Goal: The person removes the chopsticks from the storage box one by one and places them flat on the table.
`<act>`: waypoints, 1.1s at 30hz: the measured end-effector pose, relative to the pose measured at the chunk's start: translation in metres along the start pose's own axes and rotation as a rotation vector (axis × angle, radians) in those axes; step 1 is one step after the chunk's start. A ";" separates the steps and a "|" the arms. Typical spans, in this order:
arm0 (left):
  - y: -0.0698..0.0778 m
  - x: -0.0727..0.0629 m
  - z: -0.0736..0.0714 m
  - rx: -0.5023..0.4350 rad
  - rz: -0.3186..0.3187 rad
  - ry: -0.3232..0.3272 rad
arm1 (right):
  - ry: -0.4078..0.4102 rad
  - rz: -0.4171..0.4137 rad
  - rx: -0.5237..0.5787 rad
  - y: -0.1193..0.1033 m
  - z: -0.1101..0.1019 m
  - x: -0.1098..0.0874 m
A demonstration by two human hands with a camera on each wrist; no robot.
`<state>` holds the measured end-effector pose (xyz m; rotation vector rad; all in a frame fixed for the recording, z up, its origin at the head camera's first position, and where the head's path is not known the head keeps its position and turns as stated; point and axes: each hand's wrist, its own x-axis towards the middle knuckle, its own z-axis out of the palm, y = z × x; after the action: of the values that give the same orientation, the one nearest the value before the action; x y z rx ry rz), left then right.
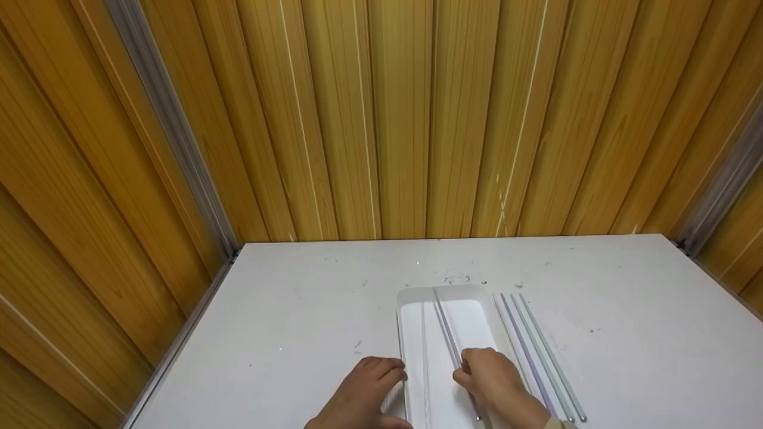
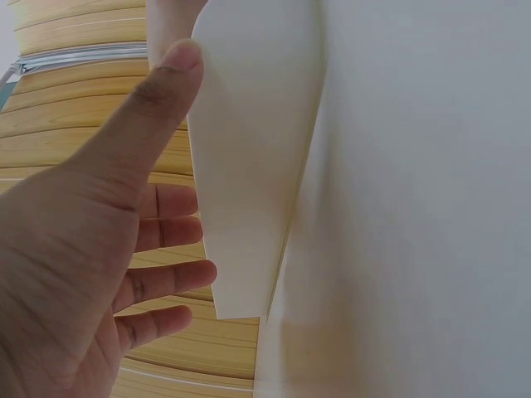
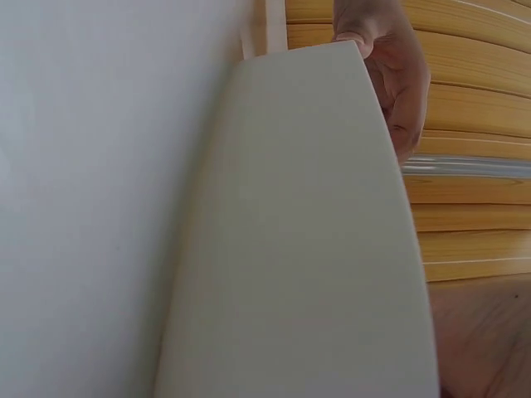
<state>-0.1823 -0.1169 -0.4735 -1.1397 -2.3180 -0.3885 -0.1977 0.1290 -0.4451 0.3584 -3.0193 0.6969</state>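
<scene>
A long white tray (image 1: 411, 294) sits on the table in the head view. Over its right half, my right hand (image 1: 492, 378) pinches a thin purplish chopstick (image 1: 444, 319) between thumb and fingers, its far end near the tray's back wall. A pale, thin strip (image 1: 425, 357) runs lengthwise in the tray's left half; I cannot tell if it is another chopstick. My left hand (image 1: 369, 387) is at the tray's left rim, fingers loosely extended against it. In the left wrist view its thumb (image 2: 178, 62) meets the rim. The tray wall hides the right hand's grip in the right wrist view.
Right of the tray lie several chopsticks side by side, among them a purple one (image 1: 527, 351) and a green one (image 1: 551, 357). The white table (image 1: 298, 333) reaches back to a wood-panelled wall (image 1: 399, 119). Metal posts (image 1: 179, 125) stand at the corners.
</scene>
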 end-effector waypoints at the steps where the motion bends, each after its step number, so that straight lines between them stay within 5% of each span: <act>1: 0.000 0.000 0.000 0.004 0.003 0.004 | 0.004 0.004 -0.004 0.001 -0.001 0.000; 10: -0.002 0.000 0.001 0.012 0.026 0.029 | 0.034 0.054 -0.065 0.012 -0.011 0.000; 21: 0.001 0.000 -0.002 -0.017 -0.010 -0.021 | -0.005 0.121 -0.050 0.024 -0.024 -0.002; 33: -0.002 0.000 0.000 -0.015 0.001 -0.006 | 0.020 0.109 -0.058 0.036 -0.034 -0.004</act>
<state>-0.1840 -0.1177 -0.4734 -1.1501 -2.3234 -0.4031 -0.2030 0.1765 -0.4302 0.1852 -3.0511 0.6133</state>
